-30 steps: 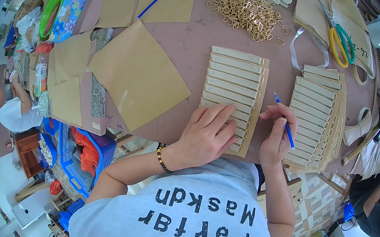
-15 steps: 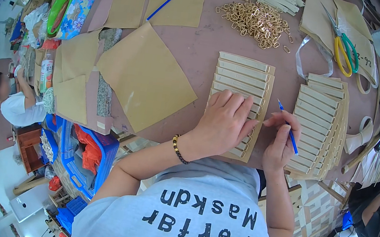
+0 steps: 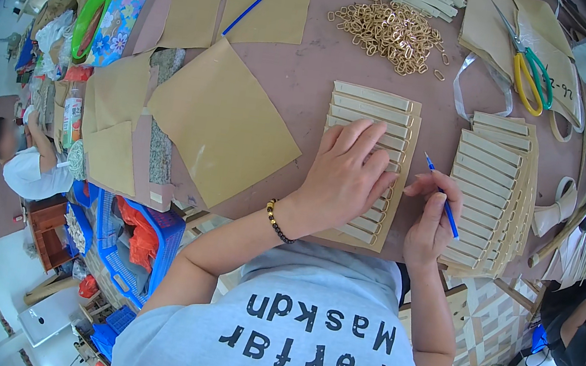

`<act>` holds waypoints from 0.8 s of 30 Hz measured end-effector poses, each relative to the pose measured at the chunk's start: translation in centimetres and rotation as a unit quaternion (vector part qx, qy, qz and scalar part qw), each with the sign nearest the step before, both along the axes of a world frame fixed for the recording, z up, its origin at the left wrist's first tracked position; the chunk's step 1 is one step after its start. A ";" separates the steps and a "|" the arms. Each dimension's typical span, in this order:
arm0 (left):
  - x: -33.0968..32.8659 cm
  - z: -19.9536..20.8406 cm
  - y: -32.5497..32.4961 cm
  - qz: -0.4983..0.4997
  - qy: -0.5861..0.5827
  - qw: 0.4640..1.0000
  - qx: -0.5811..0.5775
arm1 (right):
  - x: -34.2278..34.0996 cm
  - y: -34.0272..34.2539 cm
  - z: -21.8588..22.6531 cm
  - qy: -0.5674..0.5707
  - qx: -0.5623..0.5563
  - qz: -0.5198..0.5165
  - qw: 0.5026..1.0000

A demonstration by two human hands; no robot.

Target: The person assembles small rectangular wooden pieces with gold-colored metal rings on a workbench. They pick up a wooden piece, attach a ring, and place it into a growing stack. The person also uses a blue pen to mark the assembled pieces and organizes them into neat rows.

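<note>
Far to the left of the strip card (image 3: pixel 383 113), a co-worker (image 3: pixel 32 167) in a white top is sitting. Nearer, but left of the card, a flowered box (image 3: pixel 116 23) is standing, and a blue basket (image 3: pixel 170 230) is holding red material lower down. A large tan sheet (image 3: pixel 223 126) is lying just left of the card, turned cornerwise; a loose pen (image 3: pixel 245 15) is resting beyond it, farther out than the card. The left hand (image 3: pixel 351 165), with a beaded bracelet (image 3: pixel 271 217) at its wrist, is lying over the middle of the strip card, palm down, its fingers partly spread and bent; how hard it is pressing, one cannot tell. Beyond the card's far edge, a pile of gold rings (image 3: pixel 393 37) is sitting. Just right of the card, the right hand (image 3: pixel 432 220) is pinching a blue pen (image 3: pixel 451 220) between thumb and fingers, its tip pointing away from the body. Farther right of the card, a stack of similar cards (image 3: pixel 484 193) is fanning out, and scissors (image 3: pixel 520 48) are lying beyond.
</note>
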State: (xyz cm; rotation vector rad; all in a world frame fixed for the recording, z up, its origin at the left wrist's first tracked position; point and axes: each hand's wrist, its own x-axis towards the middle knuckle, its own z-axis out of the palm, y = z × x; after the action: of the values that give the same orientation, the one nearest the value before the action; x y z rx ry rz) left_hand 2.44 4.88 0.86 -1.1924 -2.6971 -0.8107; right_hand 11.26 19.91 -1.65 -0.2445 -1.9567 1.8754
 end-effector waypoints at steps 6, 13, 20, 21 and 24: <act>-0.3 -0.4 -0.1 -0.008 0.000 1.000 0.006 | 0.2 0.1 0.4 -0.025 0.016 0.008 1.000; -3.6 -0.3 -2.1 0.051 -0.023 0.997 0.055 | -0.1 -0.1 0.6 -0.043 -0.025 -0.002 0.999; -6.6 0.9 -2.9 0.082 -0.098 0.992 -0.016 | 0.4 -1.4 1.0 -0.047 -0.093 0.023 0.994; -6.7 0.8 -2.9 0.062 -0.085 0.994 0.002 | 0.5 -1.5 1.0 -0.047 -0.094 0.023 0.994; -6.5 0.3 -3.2 0.023 -0.089 0.995 0.045 | 1.0 -1.6 0.7 -0.025 -0.085 0.031 0.996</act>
State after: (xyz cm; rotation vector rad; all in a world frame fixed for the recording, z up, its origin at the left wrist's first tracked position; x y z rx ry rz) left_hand -4.10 1.69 1.20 -1.0818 -2.7796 -1.0675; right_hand 12.31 18.32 -0.95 -0.2853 -1.8570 2.0974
